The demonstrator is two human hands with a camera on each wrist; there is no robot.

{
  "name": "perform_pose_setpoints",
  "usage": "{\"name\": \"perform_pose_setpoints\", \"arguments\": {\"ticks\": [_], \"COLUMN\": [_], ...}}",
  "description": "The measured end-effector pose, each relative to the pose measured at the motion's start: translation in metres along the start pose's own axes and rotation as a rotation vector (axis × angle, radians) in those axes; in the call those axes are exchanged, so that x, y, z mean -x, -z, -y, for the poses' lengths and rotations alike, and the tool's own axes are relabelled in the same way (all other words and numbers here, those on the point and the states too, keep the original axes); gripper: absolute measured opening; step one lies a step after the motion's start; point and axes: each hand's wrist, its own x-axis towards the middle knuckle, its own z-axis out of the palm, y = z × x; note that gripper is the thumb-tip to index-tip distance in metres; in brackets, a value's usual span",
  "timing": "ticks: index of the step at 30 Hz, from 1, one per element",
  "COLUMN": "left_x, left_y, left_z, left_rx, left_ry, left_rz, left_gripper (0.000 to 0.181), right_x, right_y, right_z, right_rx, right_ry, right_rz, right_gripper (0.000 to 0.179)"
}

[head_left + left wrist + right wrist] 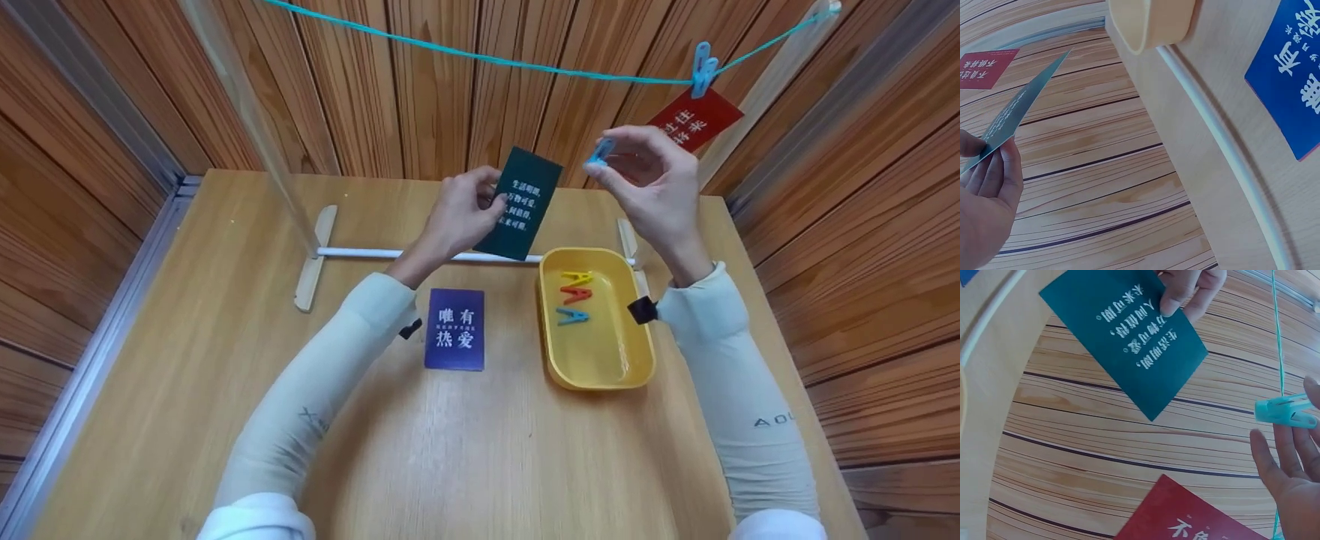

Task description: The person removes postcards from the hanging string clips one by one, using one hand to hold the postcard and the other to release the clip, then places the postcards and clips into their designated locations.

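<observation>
My left hand [463,206] pinches a dark green card [525,199] with white writing by its left edge, thumb in front and fingers behind. Between thumb and fingers of my right hand [656,187] is a blue clothespin [601,151], also seen as a light blue clothespin [1283,410] in the right wrist view. Above both hands runs a turquoise cord [480,56]. A red card [701,120] hangs from it at the right, held by another blue clothespin [703,71]. The green card is below the cord, apart from it.
A yellow tray [600,367] on the wooden table holds a yellow clothespin [577,278], a red clothespin [576,294] and a blue clothespin [572,316]. Left of it lies a purple-blue card [454,356]. Wooden posts [251,120] and a white bar [360,253] form the cord's frame.
</observation>
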Motion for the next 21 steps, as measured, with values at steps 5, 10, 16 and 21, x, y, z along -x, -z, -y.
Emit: {"name": "perform_pose_setpoints", "arguments": {"ticks": [5, 10, 16, 21], "left_x": [0.002, 0.006, 0.009, 0.01], "left_y": [0.006, 0.011, 0.008, 0.005], "left_z": [0.005, 0.014, 0.023, 0.026], "left_rx": [0.039, 0.07, 0.107, 0.144], "left_ry": [0.019, 0.044, 0.057, 0.095], "left_rz": [-0.001, -0.006, 0.008, 0.021], "left_gripper": [0.034, 0.032, 0.028, 0.028], "right_x": [0.004, 0.013, 0.028, 0.036], "right_y": [-0.005, -0.01, -0.011, -0.011], "right_z": [-0.006, -0.013, -0.021, -0.026], "right_rx": [-0.018, -0.023, 0.012, 0.054], "right_ry": [-0.002, -0.047, -0.116, -0.156], "right_rz": [0.039, 0.095, 0.135, 0.175], "right_gripper": [0.036, 0.039, 0.037, 0.039]}}
